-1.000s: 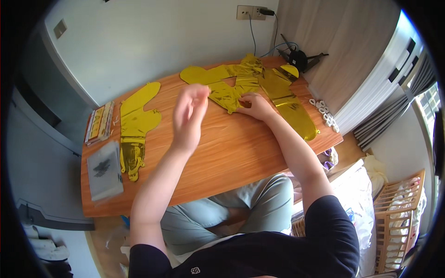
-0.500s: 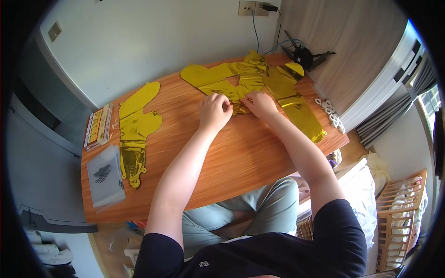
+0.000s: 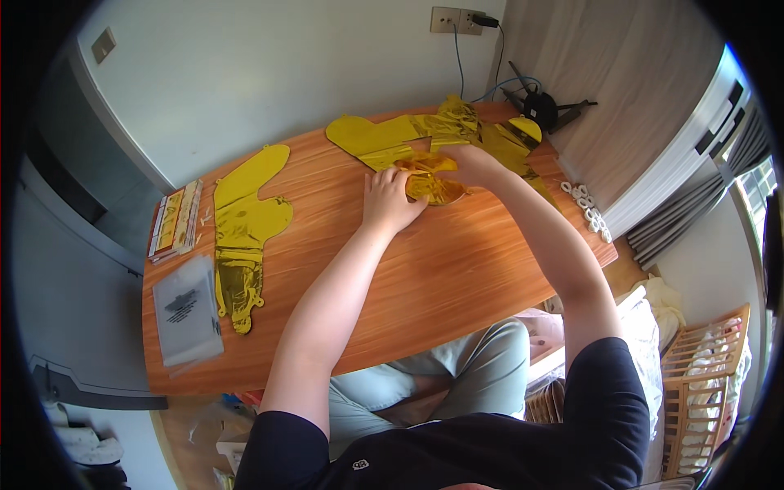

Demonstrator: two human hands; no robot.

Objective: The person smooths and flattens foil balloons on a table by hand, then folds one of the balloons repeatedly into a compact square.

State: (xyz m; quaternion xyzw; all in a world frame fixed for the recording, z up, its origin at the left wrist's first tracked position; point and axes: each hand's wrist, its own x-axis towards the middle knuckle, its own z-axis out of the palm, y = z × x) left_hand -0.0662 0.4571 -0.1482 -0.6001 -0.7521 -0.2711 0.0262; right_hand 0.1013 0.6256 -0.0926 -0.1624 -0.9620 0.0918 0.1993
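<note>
Warm daylight is falling across a wooden table [image 3: 425, 269] with rounded corners and a straight orange-brown grain, set against a plain white wall. Since a second ago the left hand [image 3: 390, 202], which was lifted off the surface with fingers spread, has come down and is now lying flat on the wood with its fingertips pressing the near edge of a crumpled gold foil balloon [image 3: 431, 181]. The right hand [image 3: 474, 163] is staying on the far right side of that same piece, fingers curled over it, so both hands are now working it together; the handling looks to be moving from one-handed steadying to two-handed smoothing or folding.

That foil is thin, mirror-shiny and heavily creased, bunched at the far middle of the table. Behind it more gold foil pieces [image 3: 384, 135] are lying flatter and smoother. To the left a long deflated gold shape [image 3: 241, 224] is stretching from far to near, wrinkled at its near end. Further left a clear plastic bag [image 3: 188, 310] and a flat striped packet [image 3: 174, 220] are resting.
</note>
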